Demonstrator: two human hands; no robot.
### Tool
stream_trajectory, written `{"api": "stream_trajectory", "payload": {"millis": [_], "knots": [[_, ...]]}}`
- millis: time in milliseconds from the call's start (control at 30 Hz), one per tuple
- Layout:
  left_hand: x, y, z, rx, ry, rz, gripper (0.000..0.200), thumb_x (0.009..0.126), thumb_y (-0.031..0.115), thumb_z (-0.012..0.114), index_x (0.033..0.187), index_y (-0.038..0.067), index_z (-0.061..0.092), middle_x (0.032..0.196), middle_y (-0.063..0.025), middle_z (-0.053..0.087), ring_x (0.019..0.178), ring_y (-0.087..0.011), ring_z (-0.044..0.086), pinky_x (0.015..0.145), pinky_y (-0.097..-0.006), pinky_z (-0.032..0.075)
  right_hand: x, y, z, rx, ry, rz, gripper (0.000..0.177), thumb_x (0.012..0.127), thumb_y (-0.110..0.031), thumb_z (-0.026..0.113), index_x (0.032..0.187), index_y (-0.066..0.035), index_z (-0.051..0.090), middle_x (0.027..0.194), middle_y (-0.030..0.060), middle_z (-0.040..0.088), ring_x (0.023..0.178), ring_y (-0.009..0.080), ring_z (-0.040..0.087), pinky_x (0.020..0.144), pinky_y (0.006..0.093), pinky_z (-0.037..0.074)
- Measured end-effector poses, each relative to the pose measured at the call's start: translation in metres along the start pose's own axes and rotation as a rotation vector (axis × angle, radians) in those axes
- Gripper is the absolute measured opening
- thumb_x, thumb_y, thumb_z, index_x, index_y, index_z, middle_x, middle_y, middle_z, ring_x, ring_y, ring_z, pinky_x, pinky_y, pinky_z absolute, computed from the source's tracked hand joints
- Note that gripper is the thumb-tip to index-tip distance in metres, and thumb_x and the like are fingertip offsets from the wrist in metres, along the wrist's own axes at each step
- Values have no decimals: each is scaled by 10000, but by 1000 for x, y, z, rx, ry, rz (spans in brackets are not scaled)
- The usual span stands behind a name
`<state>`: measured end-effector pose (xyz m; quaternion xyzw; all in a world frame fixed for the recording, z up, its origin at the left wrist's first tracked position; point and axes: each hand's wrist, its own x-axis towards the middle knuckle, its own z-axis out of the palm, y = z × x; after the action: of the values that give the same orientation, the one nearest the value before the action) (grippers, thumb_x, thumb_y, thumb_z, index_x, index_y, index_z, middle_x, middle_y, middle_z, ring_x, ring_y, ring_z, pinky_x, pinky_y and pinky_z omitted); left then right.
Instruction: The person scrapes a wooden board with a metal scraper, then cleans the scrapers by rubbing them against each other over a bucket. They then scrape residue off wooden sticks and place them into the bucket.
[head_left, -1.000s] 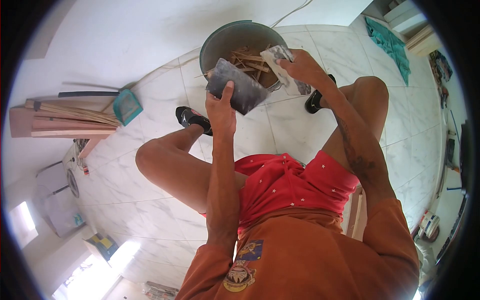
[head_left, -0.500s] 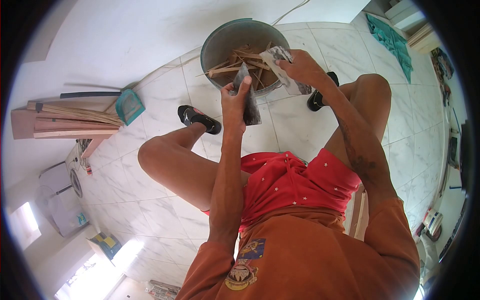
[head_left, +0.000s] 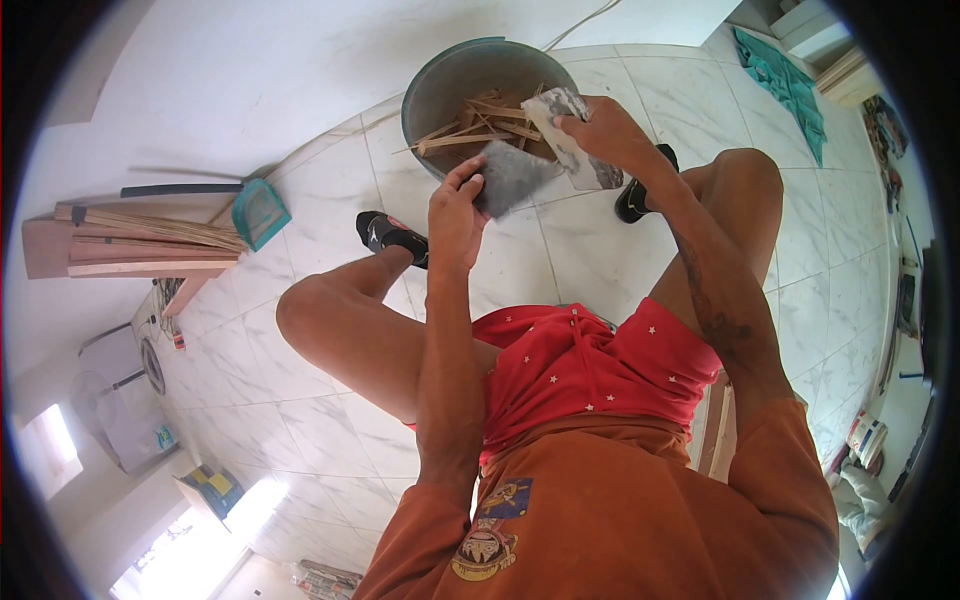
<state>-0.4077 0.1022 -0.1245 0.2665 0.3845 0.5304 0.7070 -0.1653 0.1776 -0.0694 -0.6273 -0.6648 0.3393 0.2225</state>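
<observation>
My left hand [head_left: 459, 215] grips the left edge of a dark grey flat piece [head_left: 516, 178], which is blurred and turned with its broad face up. My right hand [head_left: 606, 135] holds a pale flat piece with dark smudges [head_left: 570, 145], fingers closed on its upper right side. The two pieces are close together, over the near rim of a grey-green bucket [head_left: 425, 85]. Thin wood strips [head_left: 480, 125] lie inside the bucket.
Long wood boards [head_left: 150, 250] and a teal dustpan [head_left: 260, 214] are at the left. A teal cloth [head_left: 785, 85] lies at the upper right. My socked feet [head_left: 385, 235] flank the bucket's near side. A fan [head_left: 95, 390] stands at the far left.
My left hand has shifted slightly left and down, and the dark piece has turned from a narrow, steep view to a broad face. My right hand has barely moved.
</observation>
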Motion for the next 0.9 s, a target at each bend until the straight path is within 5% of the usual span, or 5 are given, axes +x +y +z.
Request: {"api": "stream_trajectory", "payload": {"millis": [133,267,567,733,900], "knots": [[-8,13,-8,-176,-175,-52,481,928,22,556,1378,-108,445,1324,-211,522,1217,-310,557,1105,-469,436,-1,-5,-6,81,-7,124,397,899,-338,666,1037,33,694,798,130,685,699,220,617,707,371,504],[-17,15,1,-83,-201,8,498,924,19,593,1385,-103,450,1286,-211,556,1174,-293,594,1087,-461,472,-4,-10,-13,148,-15,166,468,875,-308,669,1084,110,667,901,226,701,826,304,683,774,414,524],[-9,-10,-8,-32,50,-333,317,1005,419,600,970,115,519,652,36,488,577,-134,603,587,-337,604,5,9,-4,213,32,164,462,865,-320,681,1024,114,682,815,181,682,742,268,661,725,405,518],[-4,-25,-18,46,16,-515,390,1004,514,553,1030,138,453,621,45,435,519,-107,505,515,-297,545,8,9,-7,157,-43,197,420,907,-332,669,1119,31,690,884,125,706,767,220,635,756,374,509],[4,-31,-24,198,49,-643,444,1037,509,466,1179,89,445,760,-63,576,590,-194,591,613,-364,590,6,6,4,-138,6,-33,398,896,-283,616,1114,46,666,919,231,709,839,366,686,798,441,532]]}}
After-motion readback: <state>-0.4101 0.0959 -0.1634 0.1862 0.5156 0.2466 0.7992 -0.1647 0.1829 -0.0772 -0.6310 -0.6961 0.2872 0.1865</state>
